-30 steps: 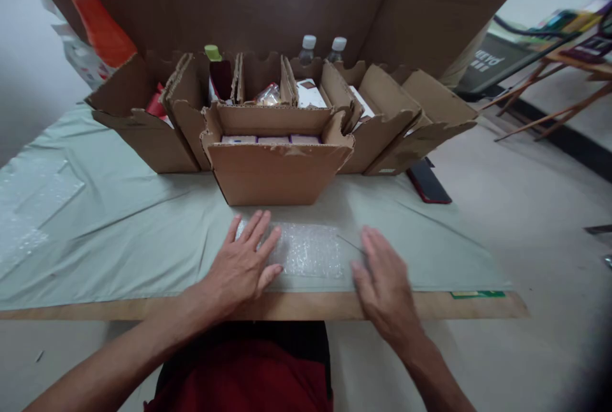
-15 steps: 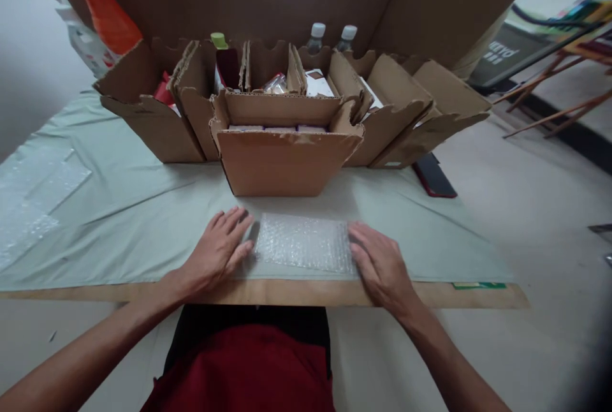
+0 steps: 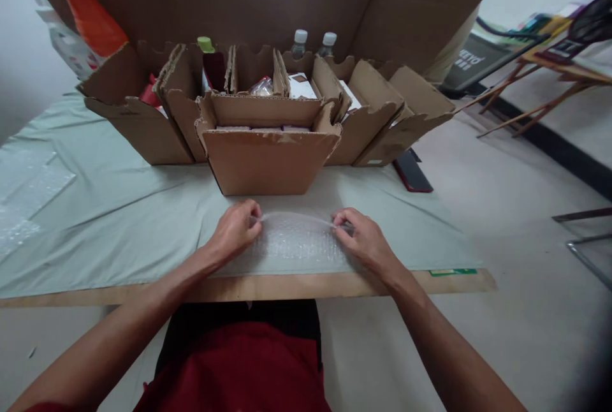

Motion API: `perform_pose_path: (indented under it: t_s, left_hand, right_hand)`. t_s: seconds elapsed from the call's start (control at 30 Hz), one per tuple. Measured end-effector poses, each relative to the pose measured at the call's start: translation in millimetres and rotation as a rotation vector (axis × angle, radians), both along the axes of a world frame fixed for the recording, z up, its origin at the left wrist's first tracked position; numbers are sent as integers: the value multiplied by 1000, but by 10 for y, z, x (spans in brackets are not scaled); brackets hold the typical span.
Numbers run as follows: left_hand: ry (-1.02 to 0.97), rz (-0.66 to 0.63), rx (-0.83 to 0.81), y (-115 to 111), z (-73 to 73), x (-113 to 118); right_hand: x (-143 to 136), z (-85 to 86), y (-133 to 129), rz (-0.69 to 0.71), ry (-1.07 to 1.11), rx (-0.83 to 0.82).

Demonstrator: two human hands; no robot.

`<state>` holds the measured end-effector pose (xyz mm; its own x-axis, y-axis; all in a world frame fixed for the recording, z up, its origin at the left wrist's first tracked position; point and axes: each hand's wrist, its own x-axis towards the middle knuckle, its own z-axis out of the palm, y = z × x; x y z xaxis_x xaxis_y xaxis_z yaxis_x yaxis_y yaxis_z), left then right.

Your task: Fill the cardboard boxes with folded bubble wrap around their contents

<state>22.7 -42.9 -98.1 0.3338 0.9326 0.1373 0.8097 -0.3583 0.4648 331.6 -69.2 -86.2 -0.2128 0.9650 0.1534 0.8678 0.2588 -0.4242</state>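
Note:
A clear sheet of bubble wrap (image 3: pixel 299 240) lies on the green cloth near the table's front edge, its far edge lifted and slightly bowed. My left hand (image 3: pixel 238 227) pinches that sheet at its far left corner, fingers closed. At the far right corner my right hand (image 3: pixel 361 236) is closed on it as well, thumb against fingertips. Just beyond the sheet stands an open cardboard box (image 3: pixel 265 163) with several small packs in it.
Several open cardboard bins (image 3: pixel 157 138) form a row behind the front box. More bubble wrap (image 3: pixel 36 185) lies at the left. A dark phone (image 3: pixel 414 171) rests at the right, and an orange bottle (image 3: pixel 86 10) stands at the back left.
Both hands have gone from lying spread beside the bubble wrap to pinching its far corners. The sheet's far edge has risen. The camera view has shifted a little to the right.

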Motion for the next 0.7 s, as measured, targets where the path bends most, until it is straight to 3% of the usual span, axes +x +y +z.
perform_pose_path:
  t_s: [0.1, 0.2, 0.3, 0.43, 0.5, 0.6, 0.7]
  left_hand:
    - [-143, 51, 164, -112, 311, -194]
    - [-188, -64, 489, -255, 502, -409]
    - [-26, -220, 539, -376, 343, -624]
    - [73, -321, 312, -525, 4, -865]
    - [15, -284, 254, -594, 10, -918]
    - [-84, -190, 291, -615, 170, -828]
    - [-122, -150, 332, -519, 199, -547]
  right_hand:
    - [-152, 277, -79, 17, 132, 201]
    - [-323, 405, -163, 146, 213, 463]
    - [-444, 209, -241, 311, 147, 507]
    - [-377, -181, -351, 406, 5, 317]
    - [-255, -227, -391, 379, -13, 231]
    - [-184, -122, -360, 274, 12, 217]
    - [-485, -34, -224, 238, 9, 188]
